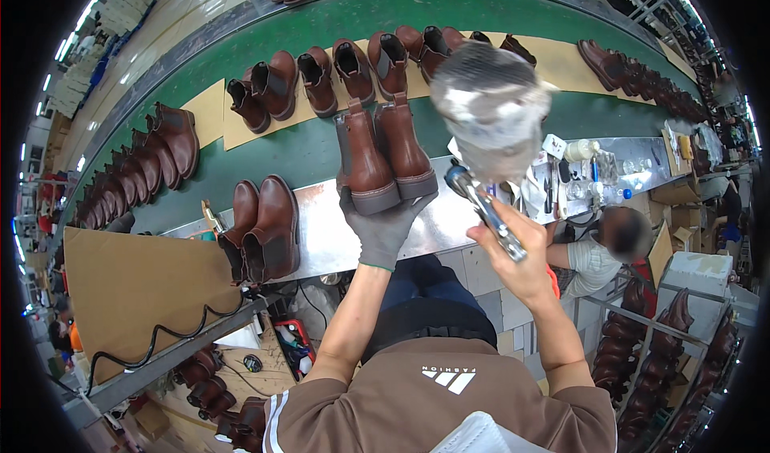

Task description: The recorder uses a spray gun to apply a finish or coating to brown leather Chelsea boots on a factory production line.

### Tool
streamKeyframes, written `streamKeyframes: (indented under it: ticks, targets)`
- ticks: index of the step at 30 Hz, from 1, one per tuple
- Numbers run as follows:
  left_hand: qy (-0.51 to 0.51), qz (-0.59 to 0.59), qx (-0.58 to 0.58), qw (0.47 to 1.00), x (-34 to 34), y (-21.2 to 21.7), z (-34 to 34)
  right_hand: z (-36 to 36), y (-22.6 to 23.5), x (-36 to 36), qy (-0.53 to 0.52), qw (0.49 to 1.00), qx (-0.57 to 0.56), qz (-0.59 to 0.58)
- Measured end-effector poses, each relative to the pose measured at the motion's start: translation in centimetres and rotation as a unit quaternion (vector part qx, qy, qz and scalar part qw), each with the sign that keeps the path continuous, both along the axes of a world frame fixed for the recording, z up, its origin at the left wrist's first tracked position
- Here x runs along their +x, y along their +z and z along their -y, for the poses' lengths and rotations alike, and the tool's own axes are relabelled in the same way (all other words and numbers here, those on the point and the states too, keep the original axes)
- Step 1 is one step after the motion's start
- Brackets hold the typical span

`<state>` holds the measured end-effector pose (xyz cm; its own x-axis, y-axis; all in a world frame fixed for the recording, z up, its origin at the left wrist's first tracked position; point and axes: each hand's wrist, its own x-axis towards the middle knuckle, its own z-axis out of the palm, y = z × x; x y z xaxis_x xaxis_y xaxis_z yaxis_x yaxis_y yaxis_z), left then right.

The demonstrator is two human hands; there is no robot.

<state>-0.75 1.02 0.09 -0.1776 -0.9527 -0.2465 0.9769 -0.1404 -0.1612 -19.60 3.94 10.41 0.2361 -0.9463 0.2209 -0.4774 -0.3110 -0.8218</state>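
Finishing looks underway: grey-gloved left hand [383,230] grips a pair of brown leather ankle boots [385,152] by the soles above the steel counter [321,232], bare right hand [520,254] clenches a metal-handled tool with a blurred silvery head [491,124], which next needs steady aim at the uppers.

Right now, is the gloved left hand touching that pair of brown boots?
Touching. The head view shows the left hand in a grey glove under the soles of the pair of brown boots, holding them up.

My head-worn fisheye camera looks steeply down from above, close over my own forearms (they enter from the lower edge), facing the curved green conveyor belt [321,152] bending across the upper frame.
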Motion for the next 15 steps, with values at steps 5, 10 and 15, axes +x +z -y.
streamKeyframes:
  ticks: [5, 10, 15]
  targets:
    - [0.002, 0.016, -0.006, 1.0, 0.1, -0.4, 0.0, -1.4, 1.6, -1.2, 0.036, 0.998, 0.043, -0.017]
    - [0.005, -0.013, -0.009, 1.0, -0.2, -0.3, -0.1, 2.2, -0.1, 1.3, 0.021, 0.999, -0.027, -0.021]
    - [0.004, 0.042, -0.003, 0.999, 0.1, 0.0, -0.4, 1.4, 1.6, -0.2, -0.027, 0.998, 0.042, 0.028]
